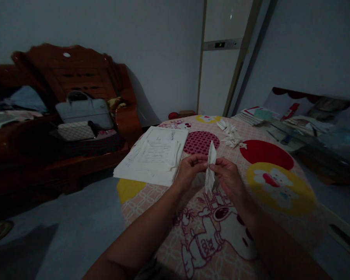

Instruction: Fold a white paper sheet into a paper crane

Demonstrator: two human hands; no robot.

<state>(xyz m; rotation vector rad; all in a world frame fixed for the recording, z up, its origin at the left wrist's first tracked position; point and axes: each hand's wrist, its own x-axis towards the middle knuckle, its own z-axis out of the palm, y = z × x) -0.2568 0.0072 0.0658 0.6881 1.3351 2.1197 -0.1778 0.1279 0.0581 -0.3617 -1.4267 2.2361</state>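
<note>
A narrow piece of folded white paper (211, 181) stands upright between my two hands above the patterned tablecloth (151, 217). My left hand (191, 168) pinches it at mid-height from the left. From the right, my right hand (227, 175) grips it at about the same height, thumb toward me. To the left lies a stack of printed paper sheets (160, 155), with smaller sheets on top. Beyond my hands is a loose pile of small folded white paper pieces (231, 134).
A carved wooden chair (76, 74) on the left holds a grey bag (84, 111) and a white quilted purse (77, 131). A tall white cabinet-like appliance (218, 77) stands at the back. Papers and clutter cover a surface (303, 128) on the right.
</note>
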